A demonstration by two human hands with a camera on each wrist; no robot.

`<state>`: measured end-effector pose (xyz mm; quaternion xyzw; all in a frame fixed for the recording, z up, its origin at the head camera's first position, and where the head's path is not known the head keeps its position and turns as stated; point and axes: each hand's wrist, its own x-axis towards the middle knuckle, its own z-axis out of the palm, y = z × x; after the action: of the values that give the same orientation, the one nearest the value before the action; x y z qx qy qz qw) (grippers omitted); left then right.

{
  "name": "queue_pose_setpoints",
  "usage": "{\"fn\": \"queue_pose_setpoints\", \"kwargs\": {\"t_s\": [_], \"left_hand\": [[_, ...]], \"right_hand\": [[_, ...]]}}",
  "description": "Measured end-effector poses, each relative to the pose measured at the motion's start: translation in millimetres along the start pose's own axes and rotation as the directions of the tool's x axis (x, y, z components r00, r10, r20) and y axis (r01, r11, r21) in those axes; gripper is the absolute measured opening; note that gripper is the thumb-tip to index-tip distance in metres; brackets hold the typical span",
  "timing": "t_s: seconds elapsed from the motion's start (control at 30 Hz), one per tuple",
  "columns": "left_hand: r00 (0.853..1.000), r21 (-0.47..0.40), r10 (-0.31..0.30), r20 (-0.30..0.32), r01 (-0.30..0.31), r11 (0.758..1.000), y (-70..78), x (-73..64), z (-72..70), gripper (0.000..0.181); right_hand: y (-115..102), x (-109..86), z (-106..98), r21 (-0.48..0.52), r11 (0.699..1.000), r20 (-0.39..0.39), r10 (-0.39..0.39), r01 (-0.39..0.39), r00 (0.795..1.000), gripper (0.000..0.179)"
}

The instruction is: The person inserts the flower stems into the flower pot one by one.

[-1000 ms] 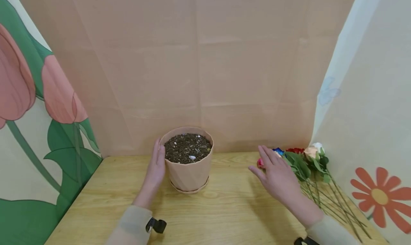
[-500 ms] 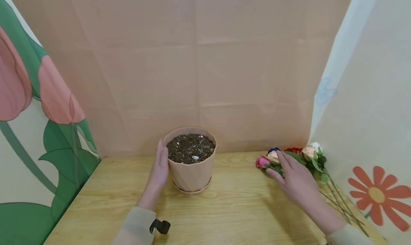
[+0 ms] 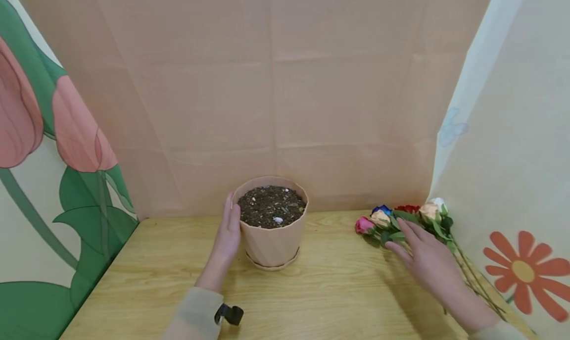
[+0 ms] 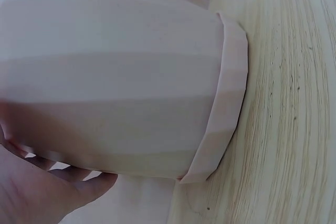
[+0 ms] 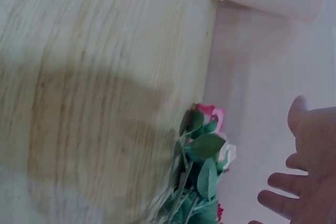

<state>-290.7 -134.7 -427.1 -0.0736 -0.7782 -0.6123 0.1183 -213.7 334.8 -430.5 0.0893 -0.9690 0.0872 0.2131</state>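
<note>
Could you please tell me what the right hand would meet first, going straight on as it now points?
Most likely the green leaves among the roses, just ahead of the right hand in the head view, though its height over them is unclear.

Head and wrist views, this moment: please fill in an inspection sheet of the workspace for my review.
Surface: wood-grained tabletop, a few small dark specks.
Job's things: flowerpot filled with soil, upright on its saucer; mixed-colour flowers lying at the right.
Clutter: nothing seen.
Hands: left hand touching the flowerpot's left side; right hand over the flowers, gripping none.
Cables: nothing seen.
Surroundings: plain backdrop behind; tulip-print panel left; flower-print panel right.
</note>
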Motion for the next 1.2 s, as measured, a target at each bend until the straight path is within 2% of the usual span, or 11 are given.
{"fn": "queue_pose_setpoints", "kwargs": {"t_s": [0.1, 0.3, 0.47, 0.7, 1.0, 1.2], "left_hand": [[1.0, -0.001, -0.003, 0.004, 0.003, 1.0, 0.1, -0.2, 2.8, 0.066], [1.0, -0.017, 0.0, 0.009, 0.0, 1.0, 1.3, 0.8, 9.8, 0.065], [1.0, -0.027, 0.022, 0.018, -0.022, 0.999, 2.9, 1.0, 16.7, 0.065], [0.999, -0.073, 0.027, 0.024, -0.025, 0.997, 3.5, -1.2, 22.1, 0.062], [0.999, -0.085, 0.021, 0.025, -0.019, 0.996, 0.9, -0.7, 21.6, 0.06], [0.999, -0.091, 0.02, 0.026, -0.017, 0.996, 4.1, -1.2, 20.7, 0.06]], "right_hand": [[4.7, -1.6, 0.2, -0.002, 1.0, -0.002, 0.002, -0.002, 1.0, 0.077], [16.9, -3.0, 0.9, 0.002, 0.998, 0.083, 0.055, -0.055, 0.995, 0.077], [26.8, -4.0, 3.8, 0.009, 0.996, 0.122, 0.088, -0.09, 0.989, 0.077], [37.6, -2.4, 11.9, 0.098, 0.982, 0.185, 0.142, -0.162, 0.972, 0.079], [48.0, -5.3, 21.0, 0.152, 0.973, 0.2, 0.141, -0.173, 0.97, 0.074], [53.3, -6.6, 22.8, 0.149, 0.972, 0.223, 0.146, -0.182, 0.964, 0.069]]}}
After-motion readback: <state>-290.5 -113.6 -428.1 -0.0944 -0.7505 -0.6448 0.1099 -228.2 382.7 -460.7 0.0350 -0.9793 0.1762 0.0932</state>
